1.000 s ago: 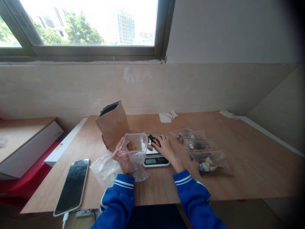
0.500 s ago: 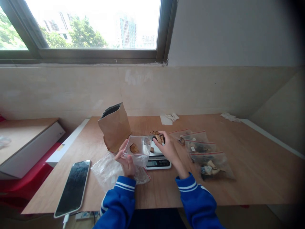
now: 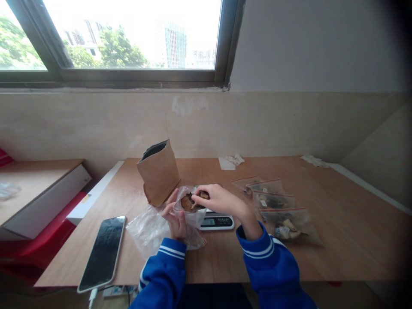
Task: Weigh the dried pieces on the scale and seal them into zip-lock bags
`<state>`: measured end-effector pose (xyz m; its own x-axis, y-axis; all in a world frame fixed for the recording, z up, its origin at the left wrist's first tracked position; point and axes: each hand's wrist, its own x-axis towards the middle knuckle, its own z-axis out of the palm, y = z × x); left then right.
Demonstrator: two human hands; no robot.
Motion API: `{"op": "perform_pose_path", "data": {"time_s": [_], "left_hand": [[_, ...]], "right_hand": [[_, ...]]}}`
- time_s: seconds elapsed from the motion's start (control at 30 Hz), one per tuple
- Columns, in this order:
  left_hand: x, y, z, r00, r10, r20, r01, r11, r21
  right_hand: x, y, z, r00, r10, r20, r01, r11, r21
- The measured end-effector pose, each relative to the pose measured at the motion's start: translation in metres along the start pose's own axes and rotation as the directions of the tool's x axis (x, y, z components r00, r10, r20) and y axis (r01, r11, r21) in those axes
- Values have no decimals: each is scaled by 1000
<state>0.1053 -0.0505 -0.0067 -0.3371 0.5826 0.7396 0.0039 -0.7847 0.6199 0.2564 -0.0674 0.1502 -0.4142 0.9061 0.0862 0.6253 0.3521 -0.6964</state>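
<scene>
My left hand (image 3: 175, 219) is closed on a clear zip bag (image 3: 195, 219), holding it up with its mouth apart. Brown dried slices (image 3: 186, 202), perhaps dried mushroom, show at the bag's opening. My right hand (image 3: 215, 198) pinches more dried pieces (image 3: 204, 195) at that opening, fingers curled round them. Behind and below my right hand sits a white kitchen scale (image 3: 217, 221), its platform mostly hidden. A crumpled bundle of clear bags (image 3: 146, 229) lies under my left wrist.
A brown paper pouch (image 3: 161, 174) stands open behind my left hand. Several filled zip bags (image 3: 289, 227) lie in a row at the right. A phone (image 3: 103, 253) with a cable lies at the left front. Crumpled tissue (image 3: 235, 160) sits by the wall.
My right hand has moved left from above the scale to the mouth of the bag, carrying the dried pieces. My left hand still holds the bag in about the same place.
</scene>
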Motion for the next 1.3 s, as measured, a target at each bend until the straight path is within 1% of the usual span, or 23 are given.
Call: {"op": "perform_pose_path", "data": {"time_s": [0.07, 0.13, 0.23, 0.33, 0.43, 0.53, 0.57, 0.63, 0.73, 0.83, 0.93, 1.0, 1.1, 1.2, 1.27, 1.3], "left_hand": [[-1, 0, -1, 998, 48, 27, -48, 999, 3], [-2, -1, -1, 997, 66, 37, -66, 998, 11], [-4, -2, -1, 999, 23, 43, -24, 999, 25], [-4, -4, -1, 1000, -12, -5, 12, 999, 47], [-4, -3, 0, 999, -14, -38, 15, 1000, 28], [-3, -1, 0, 1000, 19, 2, -19, 1000, -4], [-3, 0, 0, 999, 33, 19, -33, 999, -2], [-2, 1, 1, 998, 53, 44, -54, 998, 15], [-2, 2, 1, 998, 48, 27, -49, 999, 19], [-3, 0, 2, 1000, 0, -9, 0, 1000, -14], [-5, -3, 1, 997, -68, -41, 66, 996, -55], [-6, -4, 1, 992, -94, -81, 89, 994, -67], [-5, -3, 1, 982, -125, -143, 121, 992, -33], [-3, 0, 2, 976, -150, -160, 154, 988, 13], [-3, 1, 2, 976, -149, -159, 155, 987, 30], [-3, 1, 3, 977, -145, -157, 153, 988, 36]], "right_hand": [[5, 2, 3, 1000, -9, 9, 9, 998, -56], [8, 3, 5, 1000, 3, -25, -5, 994, -108], [9, 2, 7, 998, 17, -63, -28, 983, -183], [9, 0, 8, 995, 17, -100, -41, 970, -239], [10, -2, 9, 980, 30, -195, -91, 945, -315], [12, -3, 11, 947, 16, -320, -133, 928, -348], [13, -3, 12, 934, 0, -357, -128, 933, -335], [14, -4, 15, 916, -35, -399, -81, 959, -271], [16, -5, 20, 905, -57, -421, 13, 994, -107], [20, -7, 25, 900, -83, -428, 115, 992, 49], [25, -8, 32, 911, -152, -383, 226, 962, 155], [27, -8, 36, 913, -178, -367, 250, 956, 157], [28, -7, 39, 921, -210, -328, 272, 949, 157], [28, -7, 40, 923, -254, -288, 313, 932, 182], [28, -7, 41, 917, -247, -313, 297, 947, 122], [28, -7, 42, 914, -227, -337, 263, 963, 65]]}}
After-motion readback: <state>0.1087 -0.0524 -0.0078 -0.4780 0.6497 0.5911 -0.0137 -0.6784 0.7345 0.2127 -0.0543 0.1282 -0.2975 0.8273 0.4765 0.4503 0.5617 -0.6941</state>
